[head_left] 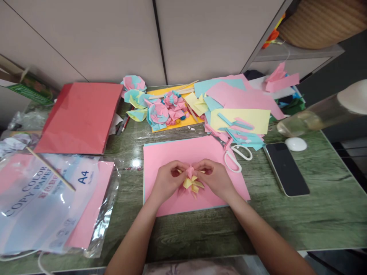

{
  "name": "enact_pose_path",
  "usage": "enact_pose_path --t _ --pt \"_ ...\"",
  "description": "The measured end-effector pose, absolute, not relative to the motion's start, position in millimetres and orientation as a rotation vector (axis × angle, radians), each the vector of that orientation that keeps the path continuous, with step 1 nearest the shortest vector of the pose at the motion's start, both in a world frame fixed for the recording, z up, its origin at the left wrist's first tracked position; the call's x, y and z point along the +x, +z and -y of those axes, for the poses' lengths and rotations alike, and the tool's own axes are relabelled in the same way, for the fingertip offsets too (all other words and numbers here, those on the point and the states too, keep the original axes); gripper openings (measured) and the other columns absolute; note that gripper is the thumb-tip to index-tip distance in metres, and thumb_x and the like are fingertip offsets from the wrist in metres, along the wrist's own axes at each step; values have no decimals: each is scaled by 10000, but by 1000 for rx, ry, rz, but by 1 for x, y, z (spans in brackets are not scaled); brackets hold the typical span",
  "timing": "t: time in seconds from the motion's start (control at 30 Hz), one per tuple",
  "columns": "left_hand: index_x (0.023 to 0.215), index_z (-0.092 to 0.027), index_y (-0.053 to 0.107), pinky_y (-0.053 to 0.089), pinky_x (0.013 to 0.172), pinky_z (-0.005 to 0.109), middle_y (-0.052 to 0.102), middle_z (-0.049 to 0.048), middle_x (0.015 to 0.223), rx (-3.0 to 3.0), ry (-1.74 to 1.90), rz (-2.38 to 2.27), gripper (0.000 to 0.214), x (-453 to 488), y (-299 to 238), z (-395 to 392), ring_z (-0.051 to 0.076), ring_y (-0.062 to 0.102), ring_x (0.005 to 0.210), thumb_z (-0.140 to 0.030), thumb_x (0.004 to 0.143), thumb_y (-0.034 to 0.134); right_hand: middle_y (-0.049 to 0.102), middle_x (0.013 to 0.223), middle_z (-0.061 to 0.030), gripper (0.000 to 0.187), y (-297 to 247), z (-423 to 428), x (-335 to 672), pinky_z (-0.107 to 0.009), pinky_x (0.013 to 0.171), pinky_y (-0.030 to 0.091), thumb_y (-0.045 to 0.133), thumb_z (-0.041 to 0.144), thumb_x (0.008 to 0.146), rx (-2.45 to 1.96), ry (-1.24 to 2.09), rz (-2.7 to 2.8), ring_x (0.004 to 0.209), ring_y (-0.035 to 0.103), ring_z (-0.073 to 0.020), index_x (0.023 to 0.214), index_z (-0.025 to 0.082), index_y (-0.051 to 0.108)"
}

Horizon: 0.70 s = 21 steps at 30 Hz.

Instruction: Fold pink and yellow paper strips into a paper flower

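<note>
My left hand (168, 179) and my right hand (215, 177) meet over a pink sheet of paper (172, 152) lying on the green table. Both pinch a small folded paper flower (192, 182) made of pink and yellow pieces, held between the fingertips just above the sheet. The fingers of both hands are curled tight round the flower's upper part, and its yellow petals hang out below them.
White-handled scissors (236, 156) lie right of the pink sheet, then a dark phone (285, 168) and a white lid (296, 144). Finished paper flowers (160, 107) and loose coloured sheets (237, 114) fill the back. A red paper pack (82, 116) and an A4 colour-paper bag (51, 202) lie left.
</note>
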<state>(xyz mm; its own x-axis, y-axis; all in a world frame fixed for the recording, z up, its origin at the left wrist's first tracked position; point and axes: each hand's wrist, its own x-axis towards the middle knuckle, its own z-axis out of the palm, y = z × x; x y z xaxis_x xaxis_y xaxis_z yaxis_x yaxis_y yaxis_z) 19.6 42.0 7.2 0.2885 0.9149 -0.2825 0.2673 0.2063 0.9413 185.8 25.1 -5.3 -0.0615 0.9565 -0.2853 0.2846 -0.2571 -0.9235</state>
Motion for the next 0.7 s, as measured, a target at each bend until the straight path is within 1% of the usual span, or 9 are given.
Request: enact_pose_path --t 0.3,0.5,0.7 --pt "823 -140 632 449 644 221 657 34 796 1371 647 -1259 134 20 7 -40 120 579 697 -226 759 551 640 767 2 70 -5 -26 187 -249 649 446 574 254 737 -1592 1312 1419 720 587 -129 771 198 598" --pt "853 -135 607 455 683 233 637 41 849 1316 614 -1196 148 15 4 -43 125 576 742 -224 738 581 624 768 7 68 -6 -25 186 -252 649 440 575 259 741 -1573 1319 1438 722 574 -127 778 201 581" --pt "787 -125 590 439 626 213 607 18 754 1245 559 -1104 93 10 2 -43 105 547 679 -195 726 588 621 810 16 67 -7 -22 184 -250 686 435 571 214 734 -1541 1285 1496 774 569 -125 799 215 582"
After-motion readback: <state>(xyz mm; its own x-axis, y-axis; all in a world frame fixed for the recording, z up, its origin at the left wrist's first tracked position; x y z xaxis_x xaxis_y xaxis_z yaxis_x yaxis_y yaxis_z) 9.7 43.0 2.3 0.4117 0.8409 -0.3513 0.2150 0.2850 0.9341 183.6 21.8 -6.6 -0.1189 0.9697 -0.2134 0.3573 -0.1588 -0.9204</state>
